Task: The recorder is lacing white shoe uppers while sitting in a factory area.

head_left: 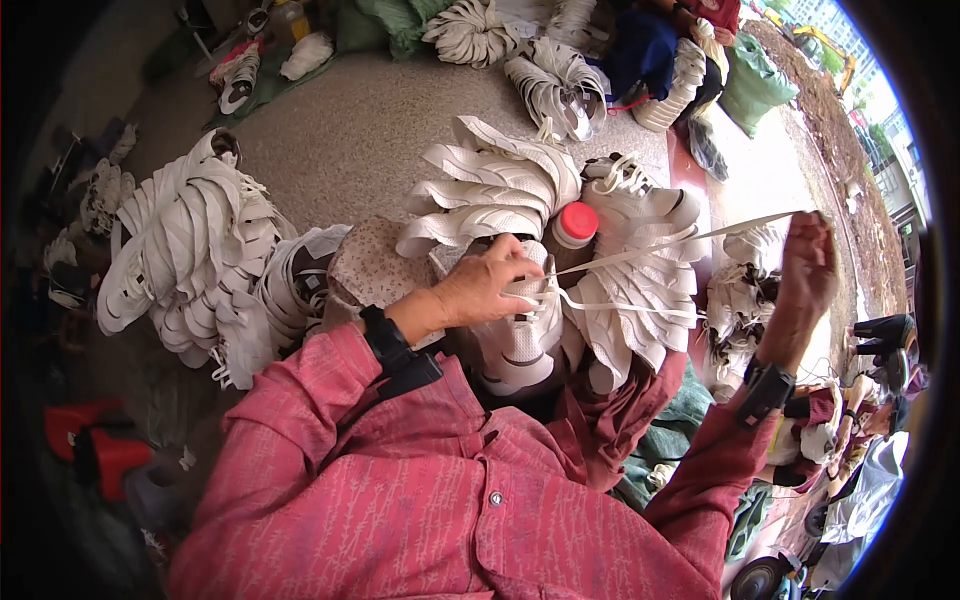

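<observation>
A white shoe upper (525, 340) sits in front of me with its toe toward my body. My left hand (490, 283) is at its throat, fingers bent and gripping the upper beside the eyelets. Out to the right, my right hand (812, 262) is raised and closed round the end of a flat white shoelace (690, 239). That lace runs taut from the upper's eyelets to the hand. Another loop of lace lies slack to the right of the upper. Just beyond the upper stands a white jar with a red lid (578, 221).
Stacks of nested white uppers lie close by, one beyond (490, 180), one to the right (640, 290) and a bigger one at left (200, 250). More bundles (560, 90) and a green sack (757, 85) stand farther off, near another person (650, 55). Several people are at lower right.
</observation>
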Available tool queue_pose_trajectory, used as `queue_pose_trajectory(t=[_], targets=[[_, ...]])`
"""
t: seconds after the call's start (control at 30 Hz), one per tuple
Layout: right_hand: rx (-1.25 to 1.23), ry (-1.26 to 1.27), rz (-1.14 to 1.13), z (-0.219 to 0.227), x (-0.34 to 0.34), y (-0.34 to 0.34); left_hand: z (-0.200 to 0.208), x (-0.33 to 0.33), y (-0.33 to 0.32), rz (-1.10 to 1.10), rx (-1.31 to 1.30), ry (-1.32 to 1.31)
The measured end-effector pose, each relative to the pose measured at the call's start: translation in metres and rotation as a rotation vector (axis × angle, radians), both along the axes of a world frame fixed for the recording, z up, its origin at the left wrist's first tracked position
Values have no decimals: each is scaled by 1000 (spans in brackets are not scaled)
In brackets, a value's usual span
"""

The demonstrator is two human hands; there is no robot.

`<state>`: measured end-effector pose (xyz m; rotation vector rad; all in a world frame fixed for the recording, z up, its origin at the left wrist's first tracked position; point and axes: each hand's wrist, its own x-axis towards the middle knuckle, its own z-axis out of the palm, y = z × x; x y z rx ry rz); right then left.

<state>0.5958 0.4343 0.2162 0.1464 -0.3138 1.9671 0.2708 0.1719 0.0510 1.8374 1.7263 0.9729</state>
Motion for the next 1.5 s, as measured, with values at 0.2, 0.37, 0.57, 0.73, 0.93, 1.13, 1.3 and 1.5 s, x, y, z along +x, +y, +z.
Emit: queue_pose_trajectory(t=[0.2, 0.37, 0.57, 0.73, 0.93, 1.13, 1.3, 1.5], targets=[[314, -316, -130, 11, 5, 3, 14, 8, 2, -97, 173, -138], [671, -1397, -347, -86, -78, -80, 66, -17, -41, -49, -23, -800], [1555, -1744, -44, -150, -109, -139, 94, -92, -120, 169, 398, -1367], [1272, -1767, 474, -118, -102, -142, 97, -145, -193, 103, 619, -1459], [266, -716, 273, -107, -50, -109, 101, -166, -227, 185, 837, -1737], [71, -221, 67, -103, 55, -53, 102, -158, -216, 314, 620, -1422], [-51, -436, -221, -125, 107, -36, 92, -97, -126, 485, 69, -702], [115, -798, -236, -121, 21, -70, 26, -32, -33, 216, 49, -332]])
